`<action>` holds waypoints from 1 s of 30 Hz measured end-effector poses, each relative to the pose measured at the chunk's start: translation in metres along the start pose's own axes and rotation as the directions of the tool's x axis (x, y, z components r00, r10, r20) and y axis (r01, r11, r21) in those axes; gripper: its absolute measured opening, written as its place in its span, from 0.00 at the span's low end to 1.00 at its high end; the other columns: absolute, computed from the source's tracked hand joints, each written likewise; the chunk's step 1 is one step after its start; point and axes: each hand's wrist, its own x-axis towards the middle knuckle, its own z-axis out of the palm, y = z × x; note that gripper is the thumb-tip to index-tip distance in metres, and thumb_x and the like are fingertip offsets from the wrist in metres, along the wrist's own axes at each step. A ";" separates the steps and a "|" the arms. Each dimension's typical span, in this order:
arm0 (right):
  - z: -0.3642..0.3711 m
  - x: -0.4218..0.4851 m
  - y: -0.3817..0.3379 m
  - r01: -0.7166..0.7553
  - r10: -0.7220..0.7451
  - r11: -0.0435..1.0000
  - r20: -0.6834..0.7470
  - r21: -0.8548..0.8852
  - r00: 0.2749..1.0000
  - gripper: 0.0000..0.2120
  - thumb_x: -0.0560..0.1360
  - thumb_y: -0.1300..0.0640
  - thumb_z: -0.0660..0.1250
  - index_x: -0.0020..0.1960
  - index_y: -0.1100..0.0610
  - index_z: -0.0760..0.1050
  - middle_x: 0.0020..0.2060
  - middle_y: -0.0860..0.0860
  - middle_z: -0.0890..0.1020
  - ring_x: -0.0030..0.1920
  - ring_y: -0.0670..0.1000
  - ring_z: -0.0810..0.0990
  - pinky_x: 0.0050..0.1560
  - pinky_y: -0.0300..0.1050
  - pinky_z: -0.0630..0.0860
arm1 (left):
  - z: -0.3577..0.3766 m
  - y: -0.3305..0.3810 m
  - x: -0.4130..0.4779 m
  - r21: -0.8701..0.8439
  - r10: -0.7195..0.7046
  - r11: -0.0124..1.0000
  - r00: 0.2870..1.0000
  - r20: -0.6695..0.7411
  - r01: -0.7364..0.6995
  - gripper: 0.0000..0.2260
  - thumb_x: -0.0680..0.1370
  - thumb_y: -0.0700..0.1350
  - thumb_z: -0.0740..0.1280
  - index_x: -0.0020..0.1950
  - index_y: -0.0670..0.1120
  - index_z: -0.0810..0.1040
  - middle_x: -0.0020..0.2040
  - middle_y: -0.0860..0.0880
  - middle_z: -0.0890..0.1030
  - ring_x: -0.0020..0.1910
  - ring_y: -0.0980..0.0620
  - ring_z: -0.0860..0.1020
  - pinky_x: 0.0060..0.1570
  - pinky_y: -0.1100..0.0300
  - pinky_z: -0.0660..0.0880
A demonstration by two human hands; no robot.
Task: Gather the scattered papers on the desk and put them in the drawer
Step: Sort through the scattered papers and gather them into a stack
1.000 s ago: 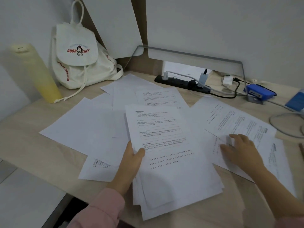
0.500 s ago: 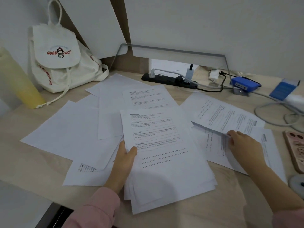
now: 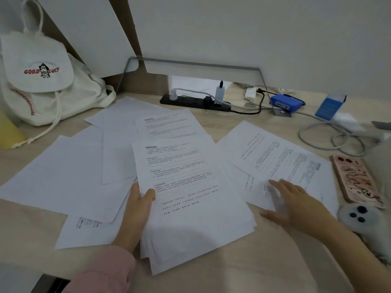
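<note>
Our left hand [image 3: 137,210], in a pink sleeve [image 3: 101,269], grips a stack of papers [image 3: 190,208] at its left edge in the lower centre of the frame, thumb on the top sheet and fingers under it. We can see that the top sheet carries printed text in boxed paragraphs, too small to read. Our right hand [image 3: 296,204] lies open and flat, fingers spread, on printed sheets [image 3: 281,161] at centre right; it presses them down rather than closing on them.

More loose sheets [image 3: 63,172] fan out over the tabletop [image 3: 211,278] to the left of the stack, most of them blank side up, with one corner of print showing at lower left. Another printed page [image 3: 169,125] lies just above the stack.

At upper left we see a white drawstring bag [image 3: 46,81] with red stitching; its flap reads "GOOD LUCK" around a small cartoon figure. A yellow bottle [image 3: 8,132] stands at the left edge. Along the back, a black power strip [image 3: 194,101] holds several plugs, and a blue device [image 3: 285,102] sits beside it with cables [image 3: 330,136] coiled nearby. A pink phone case [image 3: 355,180] with cartoon drawings lies at the right, just beside the printed sheets, and a white controller [image 3: 357,216] with dark buttons lies just below it. We see no drawer clearly in the frame.
</note>
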 end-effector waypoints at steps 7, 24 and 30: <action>0.009 0.005 -0.007 0.012 -0.033 0.995 -0.208 -0.098 0.978 0.27 0.75 0.51 0.59 0.72 0.52 0.57 0.63 0.50 0.72 0.59 0.51 0.74 0.44 0.40 0.74 | -0.002 -0.003 -0.001 -0.041 -0.032 0.999 0.999 -0.017 0.032 0.19 0.75 0.37 0.59 0.65 0.47 0.70 0.57 0.51 0.78 0.52 0.52 0.76 0.46 0.57 0.72; -0.039 0.008 -0.036 0.161 0.155 0.887 -0.607 0.433 0.780 0.19 0.76 0.65 0.57 0.66 0.54 0.70 0.51 0.61 0.81 0.45 0.58 0.79 0.41 0.45 0.70 | -0.041 0.014 -0.004 -0.158 -0.131 0.977 0.988 0.076 0.142 0.20 0.73 0.34 0.60 0.64 0.45 0.72 0.59 0.44 0.79 0.56 0.42 0.77 0.58 0.45 0.74; -0.022 0.017 -0.073 0.524 -0.223 0.743 -0.584 0.417 0.780 0.16 0.69 0.63 0.60 0.52 0.47 0.77 0.49 0.37 0.78 0.50 0.46 0.76 0.49 0.28 0.68 | -0.062 0.012 -0.002 -0.287 -0.165 0.934 0.971 0.176 0.211 0.13 0.73 0.35 0.58 0.50 0.41 0.80 0.47 0.43 0.85 0.44 0.46 0.83 0.44 0.55 0.79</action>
